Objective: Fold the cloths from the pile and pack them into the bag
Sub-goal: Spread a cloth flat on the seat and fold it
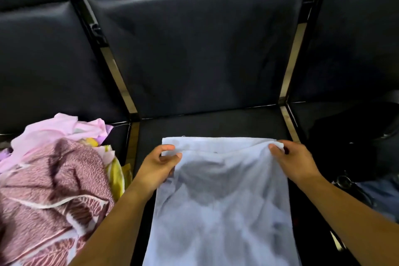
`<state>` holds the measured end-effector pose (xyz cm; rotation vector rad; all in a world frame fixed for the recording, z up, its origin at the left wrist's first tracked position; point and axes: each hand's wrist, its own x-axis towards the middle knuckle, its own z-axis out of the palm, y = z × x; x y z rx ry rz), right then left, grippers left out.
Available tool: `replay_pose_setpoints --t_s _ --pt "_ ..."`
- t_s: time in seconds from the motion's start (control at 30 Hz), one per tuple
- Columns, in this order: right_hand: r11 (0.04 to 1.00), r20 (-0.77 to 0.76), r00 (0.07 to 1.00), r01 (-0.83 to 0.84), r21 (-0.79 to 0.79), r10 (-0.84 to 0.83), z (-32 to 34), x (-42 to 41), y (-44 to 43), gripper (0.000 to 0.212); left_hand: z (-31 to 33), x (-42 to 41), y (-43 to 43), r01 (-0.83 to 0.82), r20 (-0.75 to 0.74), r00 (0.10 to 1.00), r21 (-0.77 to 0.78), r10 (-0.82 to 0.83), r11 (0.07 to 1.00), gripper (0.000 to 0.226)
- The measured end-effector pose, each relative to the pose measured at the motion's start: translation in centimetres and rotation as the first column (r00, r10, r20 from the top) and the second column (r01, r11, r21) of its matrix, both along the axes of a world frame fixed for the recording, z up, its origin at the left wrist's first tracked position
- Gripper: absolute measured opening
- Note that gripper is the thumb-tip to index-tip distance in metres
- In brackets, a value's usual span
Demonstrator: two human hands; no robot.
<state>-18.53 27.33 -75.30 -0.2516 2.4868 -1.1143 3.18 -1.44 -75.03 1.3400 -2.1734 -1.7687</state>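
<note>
A pale blue-white cloth [220, 205] lies on the middle black seat [194, 127], its near half hanging toward me. My left hand [158, 165] pinches the upper layer at its left corner. My right hand [291, 161] pinches the same layer at the right corner, close to the cloth's far edge. A pile of cloths [51, 181] sits on the left seat, with a maroon patterned piece on top and pink and yellow ones behind. A dark bag [354, 136] rests on the right seat, hard to make out.
Black padded backrests [194, 49] rise behind the three seats, split by metal frame bars [116, 71]. A blue fabric item [382, 196] and a round metal fitting lie near the bag at the right edge.
</note>
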Motion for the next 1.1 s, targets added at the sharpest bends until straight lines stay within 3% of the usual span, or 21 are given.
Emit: replay_pose_setpoints --t_s 0.13,0.33,0.5,0.7,0.83,0.9,1.1 --pt "0.999 -0.030 0.999 0.032 -0.002 -0.032 -0.5 -0.5 -0.3 0.017 -1.1 -0.8 -1.0 -0.025 -0.011 1.000 -0.260 0.023 0.965 0.008" --pt "0.998 -0.105 0.994 0.043 0.052 -0.037 0.0 -1.2 -1.4 0.020 -2.0 -2.4 -3.9 -0.062 -0.011 0.998 -0.431 0.063 0.900 0.010" --pt "0.987 -0.150 0.989 0.006 0.159 0.018 -0.3 -2.5 -2.3 0.027 -2.0 -4.2 -5.1 -0.006 0.118 0.990 -0.496 0.075 0.868 0.011" --pt "0.954 -0.203 0.973 -0.044 0.298 0.109 -1.5 -2.9 -2.9 0.014 -2.3 -4.6 -4.8 0.132 0.230 0.973 -0.550 -0.003 0.825 0.025" --pt "0.863 -0.172 0.974 -0.042 0.503 0.148 -1.9 -2.5 -2.9 0.039 -2.4 -3.8 -4.3 0.215 0.296 0.955 -0.604 -0.035 0.768 0.021" --pt "0.797 -0.154 0.970 -0.061 0.601 0.190 -1.9 -2.1 -2.8 0.041 -2.4 -3.3 -4.1 0.228 0.297 0.954 -0.602 -0.051 0.765 0.014" --pt "0.913 -0.095 0.991 -0.047 0.406 0.094 0.4 -1.2 -1.8 0.026 -0.1 -1.1 -3.5 0.159 0.152 0.985 -0.586 -0.085 0.795 0.003"
